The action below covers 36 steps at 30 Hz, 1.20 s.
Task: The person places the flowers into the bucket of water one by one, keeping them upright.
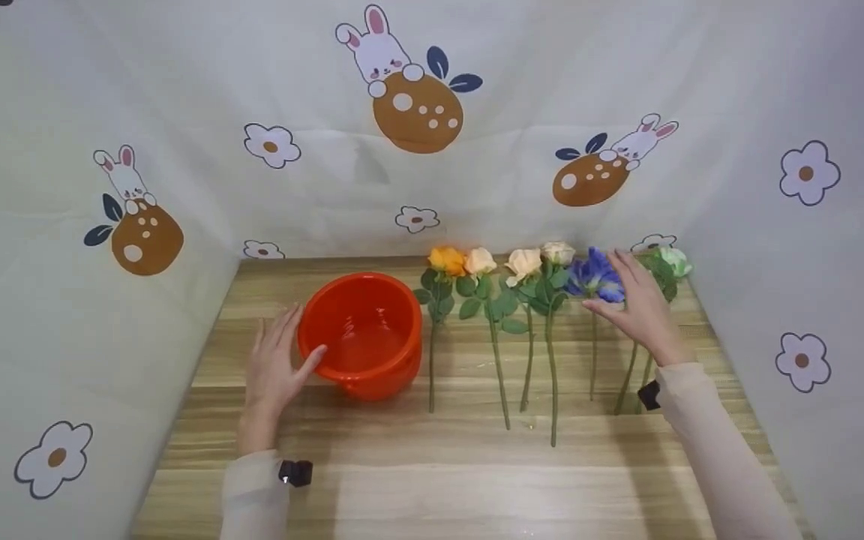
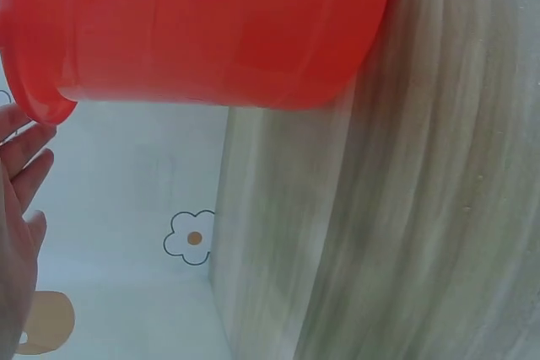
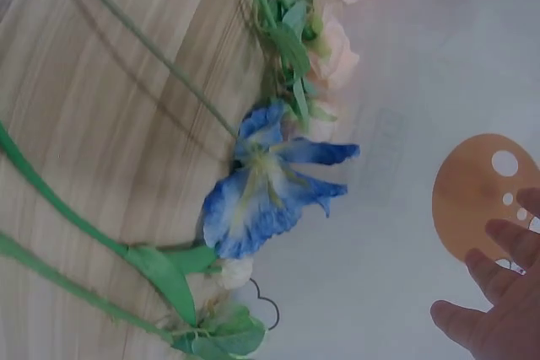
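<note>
A red plastic bucket point(image 1: 394, 379) stands upright on the wooden table, its inside bare. My left hand point(image 1: 276, 364) is at the bucket's left side with fingers extended; in the left wrist view its fingertips point(image 2: 40, 137) reach the rim, and whether they press on it I cannot tell. My right hand point(image 1: 646, 311) hovers with spread fingers above the blue-purple flower point(image 1: 588, 276), holding nothing. In the right wrist view that blue flower point(image 3: 266, 183) lies on the table, apart from the fingers point(image 3: 489, 276). The hand partly hides the stems beneath it.
Left of the blue flower lie an orange rose point(image 1: 447, 260) and several pale peach and cream roses point(image 1: 524, 264), stems toward me. A pale green flower point(image 1: 673, 261) lies at the far right. A patterned white cloth point(image 1: 507, 180) hangs behind and beside the table point(image 1: 432, 480).
</note>
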Tool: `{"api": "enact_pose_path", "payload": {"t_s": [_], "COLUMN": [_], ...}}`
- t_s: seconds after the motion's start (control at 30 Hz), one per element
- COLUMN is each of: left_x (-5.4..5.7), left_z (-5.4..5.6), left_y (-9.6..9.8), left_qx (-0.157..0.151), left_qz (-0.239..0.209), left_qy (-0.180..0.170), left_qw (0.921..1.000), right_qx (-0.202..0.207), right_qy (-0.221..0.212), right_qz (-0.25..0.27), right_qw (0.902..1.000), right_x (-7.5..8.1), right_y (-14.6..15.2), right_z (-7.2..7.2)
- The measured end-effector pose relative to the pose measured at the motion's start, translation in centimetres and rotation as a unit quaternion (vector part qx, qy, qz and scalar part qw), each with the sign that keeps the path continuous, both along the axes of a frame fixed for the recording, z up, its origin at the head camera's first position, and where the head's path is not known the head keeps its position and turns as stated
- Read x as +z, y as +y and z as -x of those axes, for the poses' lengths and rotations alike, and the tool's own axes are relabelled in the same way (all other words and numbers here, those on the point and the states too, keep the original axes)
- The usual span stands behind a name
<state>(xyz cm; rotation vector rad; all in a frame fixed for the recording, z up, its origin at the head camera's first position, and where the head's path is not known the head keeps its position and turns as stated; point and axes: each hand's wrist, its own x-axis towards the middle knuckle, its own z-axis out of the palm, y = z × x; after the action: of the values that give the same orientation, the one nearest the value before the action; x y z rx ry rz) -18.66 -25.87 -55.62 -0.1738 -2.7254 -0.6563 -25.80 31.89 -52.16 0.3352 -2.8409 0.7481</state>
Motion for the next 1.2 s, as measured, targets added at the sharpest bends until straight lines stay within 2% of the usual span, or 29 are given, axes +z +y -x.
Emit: {"api": "enact_pose_path", "payload": {"t_s": [0.33,0.43,0.6,0.97,1.2], "left_x": [-1.4,-1.6,-1.9,-1.3,-1.5], "left_z": [-0.3,-0.3,-0.5,-0.4,-0.3], "left_y": [-0.4,-0.4,-0.2,-0.2,-0.1], "left_qx": [-0.009,-0.010,-0.003,0.000,0.003], "left_qz": [-0.043,-0.059,-0.079,-0.092,-0.101], "left_qy": [0.072,0.080,0.074,0.038,0.040], "left_qw": [0.9964,0.9950,0.9941,0.9951,0.9941], "right_qx": [0.032,0.039,0.049,0.084,0.096], "right_qy": [-0.007,-0.017,-0.030,-0.054,-0.068], "right_qz": [0.025,0.030,0.038,0.061,0.107], "right_qw": [0.9992,0.9986,0.9976,0.9931,0.9873], "right_x": [-1.7,-2.1,-2.9,-5.2,-6.5], "right_y": [-3.6,-4.7,-6.5,-10.6,-12.9], "right_z": [0.0,-0.1,0.1,0.3,0.2]}}
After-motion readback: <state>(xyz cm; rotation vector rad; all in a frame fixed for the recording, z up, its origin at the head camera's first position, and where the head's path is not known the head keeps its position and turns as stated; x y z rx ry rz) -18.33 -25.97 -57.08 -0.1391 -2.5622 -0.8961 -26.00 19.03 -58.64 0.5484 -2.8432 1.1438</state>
